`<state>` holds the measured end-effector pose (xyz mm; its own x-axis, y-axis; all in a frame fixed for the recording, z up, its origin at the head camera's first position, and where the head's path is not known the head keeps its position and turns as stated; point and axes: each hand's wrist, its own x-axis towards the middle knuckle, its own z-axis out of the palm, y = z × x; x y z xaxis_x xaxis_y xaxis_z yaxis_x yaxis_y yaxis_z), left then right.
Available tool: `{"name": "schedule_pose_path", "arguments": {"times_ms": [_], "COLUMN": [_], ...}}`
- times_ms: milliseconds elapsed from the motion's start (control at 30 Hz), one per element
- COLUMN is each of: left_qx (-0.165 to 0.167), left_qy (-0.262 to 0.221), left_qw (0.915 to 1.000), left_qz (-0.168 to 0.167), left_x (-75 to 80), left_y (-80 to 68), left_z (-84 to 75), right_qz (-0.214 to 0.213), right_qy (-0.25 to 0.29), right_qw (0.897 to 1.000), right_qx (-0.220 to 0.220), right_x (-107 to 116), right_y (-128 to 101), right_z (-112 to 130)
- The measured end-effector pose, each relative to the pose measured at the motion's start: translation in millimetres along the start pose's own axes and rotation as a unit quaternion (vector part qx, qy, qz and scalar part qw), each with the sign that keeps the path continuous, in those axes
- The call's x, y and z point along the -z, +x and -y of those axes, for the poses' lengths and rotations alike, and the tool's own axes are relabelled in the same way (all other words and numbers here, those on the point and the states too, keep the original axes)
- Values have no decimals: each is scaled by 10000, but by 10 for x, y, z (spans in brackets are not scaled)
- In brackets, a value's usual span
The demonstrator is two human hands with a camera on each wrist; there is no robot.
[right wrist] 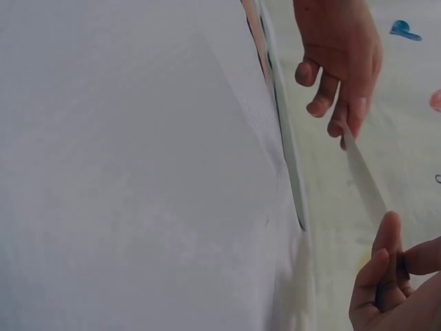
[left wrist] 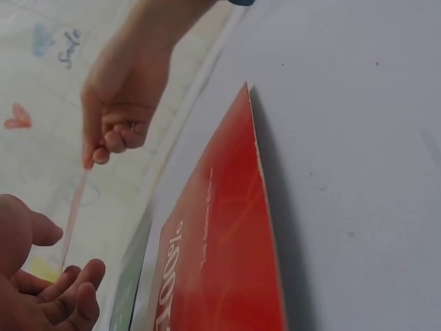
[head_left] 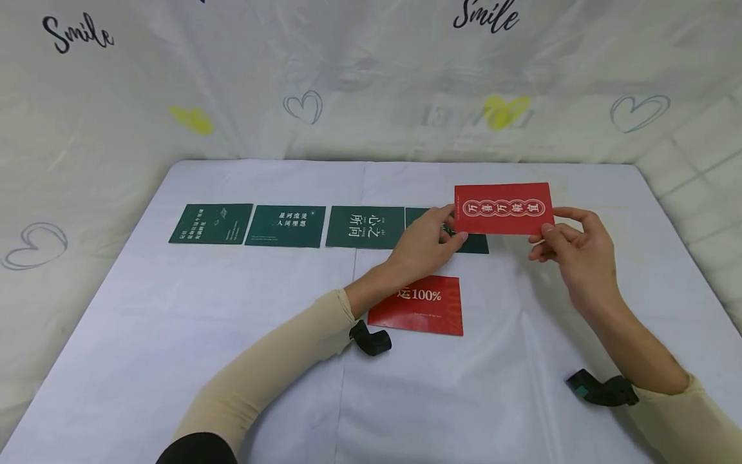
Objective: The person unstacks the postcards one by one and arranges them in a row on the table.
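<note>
Red card [head_left: 503, 208] pinched at both ends by left hand [head_left: 426, 241] and right hand [head_left: 570, 248], above the green cards [head_left: 286, 225]; placement seemingly pending, needing level lowering.

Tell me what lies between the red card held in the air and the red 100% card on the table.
In the head view, the left hand and a partly covered green card sit between the held red card and the red 100% card.

The fourth green card [head_left: 475, 243] is mostly hidden behind the left hand [head_left: 426, 241] and the red card [head_left: 503, 208] both hands pinch. The lower red card [head_left: 418, 306] loses its first character under that forearm. Small print's unreadable.
</note>
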<state>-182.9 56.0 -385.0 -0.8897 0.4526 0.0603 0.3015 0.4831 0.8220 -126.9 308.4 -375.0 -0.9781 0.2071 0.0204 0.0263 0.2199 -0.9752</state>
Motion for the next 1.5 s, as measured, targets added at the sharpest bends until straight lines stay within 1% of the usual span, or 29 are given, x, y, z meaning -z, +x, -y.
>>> {"name": "schedule_pose_path", "arguments": {"times_ms": [133, 233, 300, 367, 433, 500, 600, 667, 800, 900, 967, 1033, 1067, 1133, 1200, 1300, 1400, 1500], "left_qx": [45, 39, 17, 21, 56, 79, 128, 178, 325, 364, 377, 369, 375, 402, 456, 525, 596, 686], "left_qy": [22, 33, 1, -33, -24, 7, 159, 260, 433, 563, 680, 737, 759, 786, 842, 1025, 1230, 1325], "left_qw": [9999, 9998, 9997, 9994, 9990, 9985, 9978, 9974, 9958, 9946, 9932, 9921, 9915, 9906, 9897, 9877, 9848, 9828], "left_qz": [111, 191, 257, 342, 442, 538, 626, 655, 733, 795, 871, 949, 989, 1047, 1061, 1060, 1075, 1086], "left_x": [-52, -92, -117, -138, -157, -172, -190, -202, -238, -270, -292, -318, -330, -357, -379, -402, -416, -427], "left_y": [32, 58, 77, 100, 125, 153, 191, 211, 246, 276, 303, 333, 345, 366, 381, 403, 429, 452], "left_z": [-39, -65, -81, -99, -115, -128, -138, -150, -177, -208, -235, -255, -268, -281, -289, -303, -319, -327], "right_qz": [-9, 36, 44, 32, -12, -35, -45, -54, -94, -77, -47, -14, -1, 7, -8, -85, -99, 5], "right_qy": [46, 423, 530, 538, 396, 428, 533, 431, 30, -486, -924, -1385, -1510, -1662, -1697, -1860, -2214, -2575], "right_qw": [10000, 9991, 9985, 9984, 9988, 9983, 9969, 9969, 9970, 9948, 9903, 9832, 9806, 9773, 9764, 9735, 9651, 9554], "right_qx": [-31, -42, -83, -172, -289, -406, -572, -654, -766, -892, -1034, -1189, -1252, -1316, -1335, -1329, -1394, -1444], "right_x": [77, 143, 184, 221, 252, 278, 297, 303, 326, 357, 385, 417, 433, 457, 470, 471, 479, 493], "right_y": [26, 47, 63, 75, 85, 95, 118, 138, 175, 197, 208, 215, 217, 223, 230, 244, 255, 261], "right_z": [-35, -59, -74, -86, -100, -116, -136, -147, -158, -165, -176, -194, -204, -225, -237, -246, -248, -243]}}
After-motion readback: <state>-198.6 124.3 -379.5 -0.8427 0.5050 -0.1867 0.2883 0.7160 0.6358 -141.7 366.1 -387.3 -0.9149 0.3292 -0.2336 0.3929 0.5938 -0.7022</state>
